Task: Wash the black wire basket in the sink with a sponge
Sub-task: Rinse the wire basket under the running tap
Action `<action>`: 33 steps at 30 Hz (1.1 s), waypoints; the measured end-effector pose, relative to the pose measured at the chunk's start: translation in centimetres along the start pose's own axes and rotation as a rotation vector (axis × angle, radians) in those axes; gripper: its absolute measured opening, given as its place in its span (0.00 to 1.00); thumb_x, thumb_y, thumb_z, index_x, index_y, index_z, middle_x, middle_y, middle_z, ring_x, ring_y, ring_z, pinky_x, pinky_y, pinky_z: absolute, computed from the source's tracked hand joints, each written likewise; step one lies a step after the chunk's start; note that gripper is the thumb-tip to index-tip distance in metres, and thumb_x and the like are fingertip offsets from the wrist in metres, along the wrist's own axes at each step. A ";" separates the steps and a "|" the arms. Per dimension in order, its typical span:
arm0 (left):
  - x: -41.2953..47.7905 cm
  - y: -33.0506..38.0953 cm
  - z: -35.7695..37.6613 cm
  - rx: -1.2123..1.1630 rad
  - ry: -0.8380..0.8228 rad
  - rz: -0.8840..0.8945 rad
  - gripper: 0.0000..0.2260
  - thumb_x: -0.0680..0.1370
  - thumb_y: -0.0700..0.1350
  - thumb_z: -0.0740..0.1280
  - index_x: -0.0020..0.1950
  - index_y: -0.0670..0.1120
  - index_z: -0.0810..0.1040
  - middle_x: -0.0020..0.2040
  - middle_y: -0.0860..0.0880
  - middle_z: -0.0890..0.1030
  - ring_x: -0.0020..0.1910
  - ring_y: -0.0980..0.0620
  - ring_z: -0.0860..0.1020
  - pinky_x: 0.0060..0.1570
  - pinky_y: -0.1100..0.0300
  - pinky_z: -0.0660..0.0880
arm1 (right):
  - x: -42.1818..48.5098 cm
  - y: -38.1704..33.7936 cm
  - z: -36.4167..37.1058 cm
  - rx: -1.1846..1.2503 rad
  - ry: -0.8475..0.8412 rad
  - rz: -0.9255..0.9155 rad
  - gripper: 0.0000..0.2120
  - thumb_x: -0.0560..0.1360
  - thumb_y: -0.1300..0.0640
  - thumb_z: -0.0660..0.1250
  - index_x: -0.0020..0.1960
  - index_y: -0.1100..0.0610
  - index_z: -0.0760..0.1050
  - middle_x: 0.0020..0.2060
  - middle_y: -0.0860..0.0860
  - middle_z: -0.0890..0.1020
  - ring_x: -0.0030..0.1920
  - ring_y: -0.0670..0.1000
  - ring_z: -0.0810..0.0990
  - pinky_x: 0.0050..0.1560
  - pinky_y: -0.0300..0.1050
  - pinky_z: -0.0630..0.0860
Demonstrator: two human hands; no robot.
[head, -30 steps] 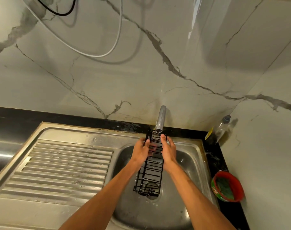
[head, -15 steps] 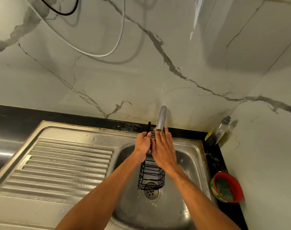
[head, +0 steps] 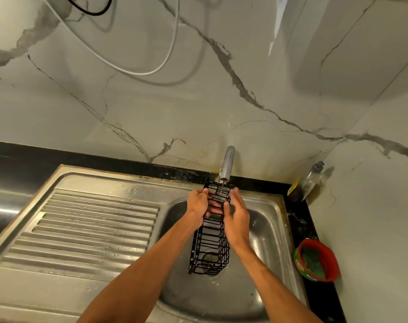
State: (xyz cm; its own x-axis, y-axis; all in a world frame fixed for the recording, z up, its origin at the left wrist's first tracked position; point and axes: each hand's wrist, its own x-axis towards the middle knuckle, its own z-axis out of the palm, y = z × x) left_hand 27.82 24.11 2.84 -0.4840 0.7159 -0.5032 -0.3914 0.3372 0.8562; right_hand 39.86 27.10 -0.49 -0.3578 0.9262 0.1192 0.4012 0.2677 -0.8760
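Head view: long black wire basket (head: 210, 243) held tilted over the stainless steel sink bowl (head: 264, 241). Its far end is right under the chrome tap spout (head: 227, 163), its near end low over the drain. Left hand (head: 198, 203) grips the left rail, fingers curled through the wires. Right hand (head: 236, 220) lies straight-fingered against the right side, holding nothing. No sponge in hand; a green scrub pad (head: 311, 258) sits in the round red tub (head: 333, 259) on the right. Suggest keeping the left grip firm, fetching the pad with the right, then scrubbing wire by wire.

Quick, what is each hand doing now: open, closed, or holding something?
Left hand: closed, holding the black wire basket near its top.
Right hand: open, flat against the basket's side.
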 end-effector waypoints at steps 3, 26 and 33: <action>-0.5 1.2 0.5 -0.019 -0.022 -0.010 0.18 0.88 0.46 0.53 0.54 0.37 0.78 0.33 0.42 0.84 0.27 0.46 0.83 0.16 0.65 0.63 | 0.0 -0.5 0.4 0.240 0.055 0.310 0.23 0.82 0.55 0.62 0.76 0.54 0.64 0.69 0.54 0.74 0.68 0.53 0.73 0.71 0.53 0.69; -3.4 -0.7 -1.7 -0.089 -0.276 0.045 0.12 0.85 0.40 0.58 0.63 0.41 0.80 0.43 0.44 0.84 0.31 0.53 0.80 0.24 0.65 0.73 | 2.5 -2.5 -0.6 -0.500 -0.415 -0.126 0.24 0.85 0.49 0.46 0.79 0.54 0.55 0.80 0.49 0.50 0.79 0.48 0.46 0.77 0.46 0.43; -3.5 0.7 -2.5 -0.023 -0.302 0.009 0.12 0.84 0.41 0.60 0.63 0.42 0.80 0.40 0.47 0.85 0.31 0.53 0.81 0.25 0.64 0.73 | 1.6 -2.7 -2.0 -0.408 -0.576 -0.167 0.25 0.85 0.48 0.48 0.80 0.48 0.48 0.79 0.41 0.46 0.77 0.40 0.44 0.76 0.42 0.45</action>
State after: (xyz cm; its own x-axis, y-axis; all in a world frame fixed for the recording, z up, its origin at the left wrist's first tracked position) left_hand 27.26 20.32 4.89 -0.2338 0.8694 -0.4353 -0.4074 0.3189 0.8558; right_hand 39.87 28.37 3.03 -0.7839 0.6075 -0.1278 0.5449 0.5748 -0.6105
